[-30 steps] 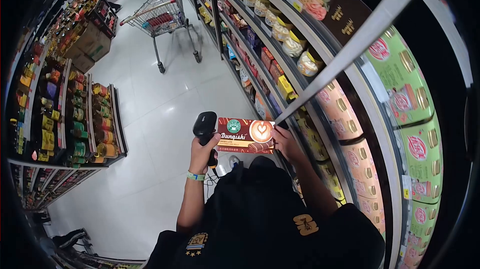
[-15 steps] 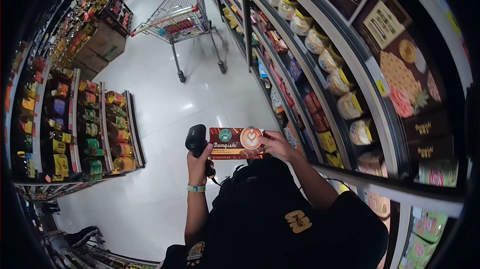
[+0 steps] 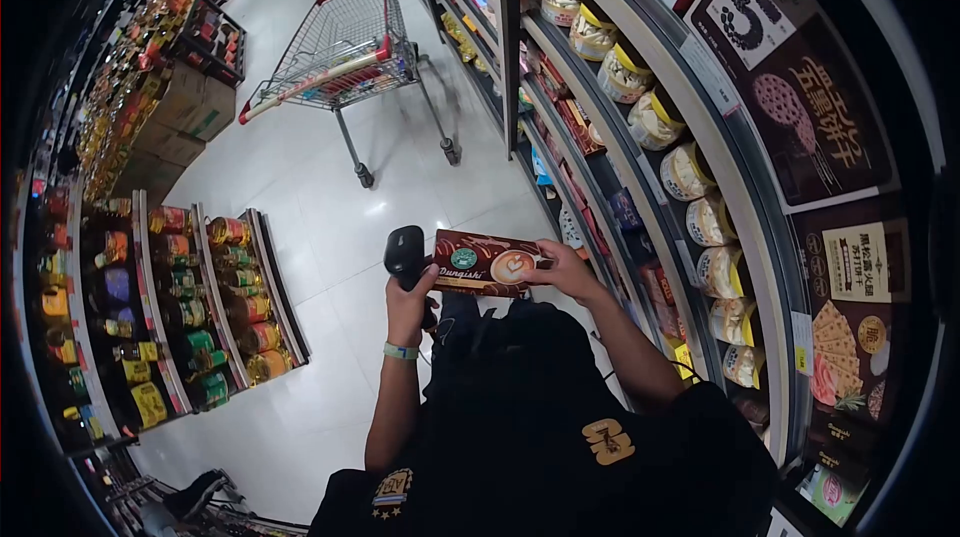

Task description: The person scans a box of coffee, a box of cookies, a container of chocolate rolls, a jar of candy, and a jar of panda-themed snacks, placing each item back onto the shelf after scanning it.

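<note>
While the glossy white floor (image 3: 300, 187) shines below, the left hand (image 3: 410, 299) grips a chunky black plastic scanner (image 3: 404, 249) and the right hand (image 3: 568, 272) pinches the right end of a flat cardboard box (image 3: 485, 263). The box is dark brown and oblong, with a green round badge, a latte-art cup and gold script. It's held in front of the chest, just right of the scanner, now tilted more than half a second ago. Far left, the wire trolley (image 3: 340, 42) stands in the aisle.
</note>
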Available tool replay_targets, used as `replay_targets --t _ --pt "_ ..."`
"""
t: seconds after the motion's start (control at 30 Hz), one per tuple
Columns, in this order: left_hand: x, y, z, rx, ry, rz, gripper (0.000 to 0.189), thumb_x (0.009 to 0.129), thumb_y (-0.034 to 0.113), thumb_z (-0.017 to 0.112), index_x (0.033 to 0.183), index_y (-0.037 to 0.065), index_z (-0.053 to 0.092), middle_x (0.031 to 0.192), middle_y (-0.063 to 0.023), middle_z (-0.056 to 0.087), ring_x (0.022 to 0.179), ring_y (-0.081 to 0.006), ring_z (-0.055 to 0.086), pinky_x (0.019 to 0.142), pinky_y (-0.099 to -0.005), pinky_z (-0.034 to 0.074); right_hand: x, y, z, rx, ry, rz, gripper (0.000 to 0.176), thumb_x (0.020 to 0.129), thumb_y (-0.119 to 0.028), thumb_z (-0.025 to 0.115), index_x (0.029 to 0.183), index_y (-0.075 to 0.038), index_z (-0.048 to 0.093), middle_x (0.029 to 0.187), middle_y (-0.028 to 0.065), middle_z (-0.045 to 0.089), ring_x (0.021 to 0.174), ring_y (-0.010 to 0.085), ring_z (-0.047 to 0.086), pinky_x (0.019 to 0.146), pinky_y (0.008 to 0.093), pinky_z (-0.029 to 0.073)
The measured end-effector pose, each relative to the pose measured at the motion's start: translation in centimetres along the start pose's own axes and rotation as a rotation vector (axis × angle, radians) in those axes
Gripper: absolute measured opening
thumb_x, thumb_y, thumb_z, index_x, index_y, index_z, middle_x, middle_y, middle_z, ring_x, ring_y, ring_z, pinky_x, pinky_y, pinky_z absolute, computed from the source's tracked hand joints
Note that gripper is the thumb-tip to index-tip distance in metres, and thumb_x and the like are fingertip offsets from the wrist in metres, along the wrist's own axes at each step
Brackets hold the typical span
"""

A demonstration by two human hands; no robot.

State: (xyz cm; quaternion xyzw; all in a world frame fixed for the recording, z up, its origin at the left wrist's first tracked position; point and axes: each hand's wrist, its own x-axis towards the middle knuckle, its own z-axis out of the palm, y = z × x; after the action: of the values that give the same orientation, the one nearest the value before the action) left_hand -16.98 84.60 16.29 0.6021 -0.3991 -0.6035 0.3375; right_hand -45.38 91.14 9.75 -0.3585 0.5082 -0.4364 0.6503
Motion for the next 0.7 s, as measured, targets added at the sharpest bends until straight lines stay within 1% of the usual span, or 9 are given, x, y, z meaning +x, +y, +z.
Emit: replay_targets --t 0.07,0.13,0.33,0.4,0.43,0.47,0.57,0.6,0.7 --pt "4.0 -0.4 0.5 0.04 -0.092 0.058 0.041 0.09 0.023 0.08 0.121 -0.001 0.069 0.101 -0.0061 0.071 0.078 -0.0125 0.066 0.057 -0.0272 0.052 1.5 1.1 -0.6 0.025 0.091 0.046 0.049 0.082 -0.005 0.083 0.125 0.002 0.059 0.117 0.0103 0.068 0.107 0.0159 0.066 0.093 0.0306 0.055" --pt "7.1 2.3 1.4 0.066 -0.202 0.026 0.036 0.088 0.022 0.082 0.114 0.0 0.069 0.095 -0.0053 0.071 0.076 -0.0106 0.064 0.061 -0.0261 0.05 3.5 1.4 -1.0 -0.027 0.161 0.032 0.054 0.08 -0.004 0.085 0.126 0.0 0.058 0.121 0.0073 0.066 0.116 0.016 0.063 0.099 0.0321 0.053" --pt "18.4 7.7 2.0 0.281 -0.456 0.15 0.04 0.087 0.02 0.083 0.115 -0.003 0.067 0.095 -0.0071 0.073 0.082 -0.0145 0.067 0.076 -0.0313 0.054 10.1 -2.8 0.8 -0.247 0.356 -0.041 0.056 0.075 -0.008 0.088 0.123 -0.002 0.059 0.111 0.008 0.069 0.104 0.0177 0.066 0.094 0.0332 0.052" --pt "21.2 10.4 2.3 0.222 -0.553 0.193 0.04 0.088 0.018 0.082 0.118 -0.004 0.066 0.103 -0.0107 0.074 0.091 -0.0171 0.069 0.083 -0.0317 0.054 13.5 -1.9 0.9 -0.284 0.392 -0.026 0.056 0.074 -0.011 0.089 0.123 -0.001 0.062 0.108 0.0114 0.071 0.102 0.0181 0.068 0.092 0.0324 0.052" --pt "23.3 10.8 2.5 0.222 -0.576 0.257 0.041 0.088 0.019 0.081 0.118 -0.004 0.065 0.102 -0.0101 0.074 0.089 -0.0169 0.07 0.081 -0.0319 0.055 14.3 -4.2 1.7 -0.488 0.429 0.022 0.056 0.073 -0.014 0.09 0.121 -0.001 0.064 0.106 0.0139 0.073 0.099 0.0188 0.069 0.089 0.0317 0.052" --pt "25.1 10.8 2.4 0.225 -0.597 0.307 0.041 0.089 0.019 0.081 0.118 -0.004 0.064 0.101 -0.0096 0.074 0.087 -0.0167 0.07 0.079 -0.0321 0.056 15.1 -6.2 2.8 -0.469 0.458 0.056 0.045 0.077 -0.01 0.088 0.113 -0.002 0.063 0.102 0.0067 0.068 0.098 0.0144 0.064 0.09 0.0298 0.05" --pt "28.6 12.4 2.2 0.319 -0.636 0.211 0.041 0.089 0.021 0.081 0.116 -0.003 0.063 0.094 -0.0076 0.072 0.077 -0.0148 0.067 0.059 -0.0307 0.055 17.5 -5.4 2.1 -0.343 0.573 0.041 0.047 0.077 -0.008 0.087 0.116 0.0 0.063 0.1 0.0087 0.069 0.093 0.0168 0.066 0.084 0.0304 0.052" --pt "29.7 12.3 2.1 0.298 -0.644 0.294 0.041 0.089 0.023 0.08 0.117 -0.002 0.063 0.095 -0.007 0.071 0.078 -0.015 0.068 0.059 -0.0302 0.056 17.4 -5.7 2.0 -0.44 0.711 0.006 0.05 0.075 -0.015 0.089 0.116 0.0 0.064 0.101 0.0162 0.073 0.096 0.0251 0.071 0.086 0.0358 0.053" --pt "31.2 13.8 2.1 0.324 -0.707 0.165 0.042 0.089 0.023 0.08 0.119 -0.003 0.063 0.1 -0.0071 0.073 0.081 -0.015 0.069 0.06 -0.0303 0.057 17.6 -4.4 -0.2 -0.539 1.073 0.03 0.053 0.074 -0.019 0.091 0.116 -0.001 0.065 0.104 0.0201 0.073 0.1 0.0311 0.072 0.088 0.0388 0.054"
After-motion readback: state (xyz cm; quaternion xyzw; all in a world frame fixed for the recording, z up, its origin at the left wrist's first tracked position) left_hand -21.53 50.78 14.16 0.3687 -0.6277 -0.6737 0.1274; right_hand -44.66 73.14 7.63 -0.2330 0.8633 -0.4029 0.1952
